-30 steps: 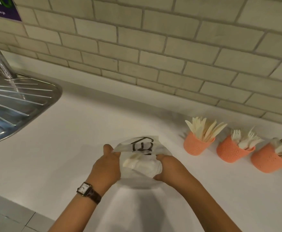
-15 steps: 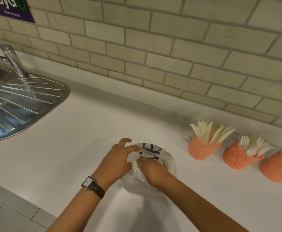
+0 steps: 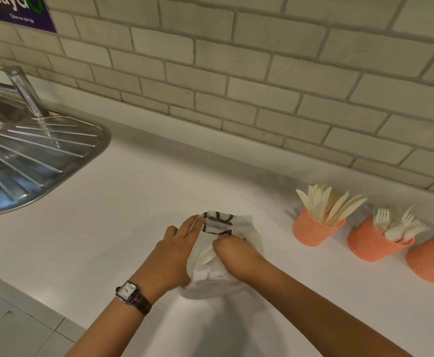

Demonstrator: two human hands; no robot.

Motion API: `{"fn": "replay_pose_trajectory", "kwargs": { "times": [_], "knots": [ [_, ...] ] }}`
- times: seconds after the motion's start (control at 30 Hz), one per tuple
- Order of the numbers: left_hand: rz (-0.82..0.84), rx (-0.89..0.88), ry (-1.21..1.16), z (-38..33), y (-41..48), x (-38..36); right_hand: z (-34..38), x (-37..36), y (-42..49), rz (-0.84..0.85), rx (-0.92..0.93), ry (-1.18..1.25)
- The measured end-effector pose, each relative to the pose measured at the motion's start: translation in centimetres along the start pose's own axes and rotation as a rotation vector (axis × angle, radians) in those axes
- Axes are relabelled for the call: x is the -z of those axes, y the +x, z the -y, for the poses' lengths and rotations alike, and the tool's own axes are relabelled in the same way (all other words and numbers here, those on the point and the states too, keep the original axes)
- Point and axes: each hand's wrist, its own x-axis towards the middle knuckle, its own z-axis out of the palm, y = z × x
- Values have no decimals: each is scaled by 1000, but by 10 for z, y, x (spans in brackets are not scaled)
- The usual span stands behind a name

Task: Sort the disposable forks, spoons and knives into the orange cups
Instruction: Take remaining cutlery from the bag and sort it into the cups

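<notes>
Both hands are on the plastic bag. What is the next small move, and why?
Probably spread the mouth of the bag and pull one piece out. The left hand presses straight fingers on its printed edge, and the right hand pinches the plastic beside them. Pale utensils show through the bag, so some are not yet sorted. The orange cups stand to the right, apart from it.

Two hands work at a white bag lying on the white worktop, near its front edge. The left hand (it has a watch on its wrist) lays straight fingers on the bag's folded top, where dark marks are printed. The right hand curls its fingers round the bag. Along the back edge, to the right, stand the knife cup, the fork cup and a third cup. A metal sink sits at the left edge.
</notes>
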Motion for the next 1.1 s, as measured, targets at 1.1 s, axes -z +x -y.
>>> {"fn": "replay_pose_trajectory", "kwargs": {
  "times": [1.1],
  "knots": [
    [-536,-164,-502,-128,2,-3,-63,6,-268,-896,-739,1759]
  ]
}}
